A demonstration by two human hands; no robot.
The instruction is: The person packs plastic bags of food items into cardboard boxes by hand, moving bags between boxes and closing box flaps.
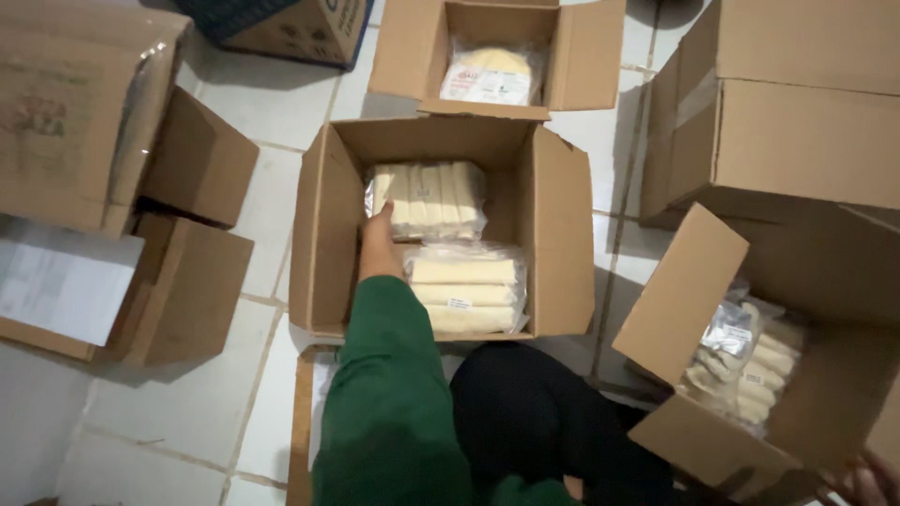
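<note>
My left hand [378, 236], in a green sleeve, reaches into the open cardboard box [319, 234] in the middle. Its fingers hold the left edge of a clear bag of pale rolls [431, 199] lying at the box's far side. A second bag of the same rolls [467, 286] lies nearer to me in that box. Only a sliver of my right hand [870, 483] shows at the bottom right corner, next to the flap of another open box [675, 300] that contains a bag of pale rolls [750, 365]. Its fingers are too cut off to read.
Beyond the middle box, a smaller open box [586, 56] contains a bag of flat yellow rounds [492, 73]. Closed and open cartons stand at the left [84, 122] and right [797, 122] on the white tiled floor [253, 122]. My dark trouser leg [534, 422] is below.
</note>
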